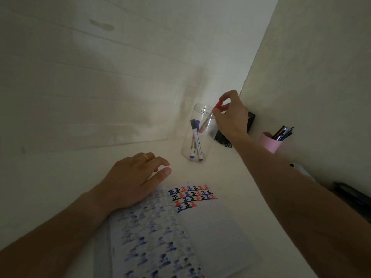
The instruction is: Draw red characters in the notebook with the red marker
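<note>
An open notebook [212, 233] lies on the white desk in front of me. Rows of black, blue and red characters [192, 197] fill the top of its right page. My left hand [134, 179] rests flat on the upper left page, fingers apart, a gold ring on one finger. My right hand [230, 115] reaches to the rim of a clear plastic jar [197, 135] and pinches the red cap end of the red marker [217, 104]. The marker's body slants down inside the jar.
A black marker [193, 135] and a blue marker [198, 141] stand in the jar. A pink cup of pens [271, 142] sits to the right by the wall. A black object [222, 138] lies behind the jar. Walls close the desk at back and right.
</note>
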Available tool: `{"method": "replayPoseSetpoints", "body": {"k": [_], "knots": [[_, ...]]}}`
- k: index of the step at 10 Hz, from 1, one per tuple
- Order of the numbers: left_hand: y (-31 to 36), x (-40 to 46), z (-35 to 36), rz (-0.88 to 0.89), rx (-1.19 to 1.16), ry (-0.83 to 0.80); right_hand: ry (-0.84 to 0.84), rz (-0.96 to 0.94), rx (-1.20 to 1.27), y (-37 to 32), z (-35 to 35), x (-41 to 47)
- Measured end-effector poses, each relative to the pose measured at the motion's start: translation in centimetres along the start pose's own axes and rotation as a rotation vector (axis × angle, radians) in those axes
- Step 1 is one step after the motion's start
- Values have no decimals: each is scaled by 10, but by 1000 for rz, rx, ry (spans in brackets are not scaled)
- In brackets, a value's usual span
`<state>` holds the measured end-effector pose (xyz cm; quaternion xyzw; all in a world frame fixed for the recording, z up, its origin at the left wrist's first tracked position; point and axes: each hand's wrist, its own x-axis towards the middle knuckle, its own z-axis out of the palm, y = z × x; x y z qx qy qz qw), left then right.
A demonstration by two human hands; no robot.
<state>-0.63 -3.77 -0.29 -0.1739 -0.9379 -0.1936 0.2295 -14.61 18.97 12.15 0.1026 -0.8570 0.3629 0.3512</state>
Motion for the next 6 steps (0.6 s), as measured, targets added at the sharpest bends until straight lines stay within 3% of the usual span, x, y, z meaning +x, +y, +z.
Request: {"method": "replayPoseSetpoints", "body": {"k": [4,6], "knots": [[2,1,-3,10,30,-34,-83,25,-180,1,8,6],[4,0,-6,3,27,-46,2,12,-128,-3,-2,-3]]}}
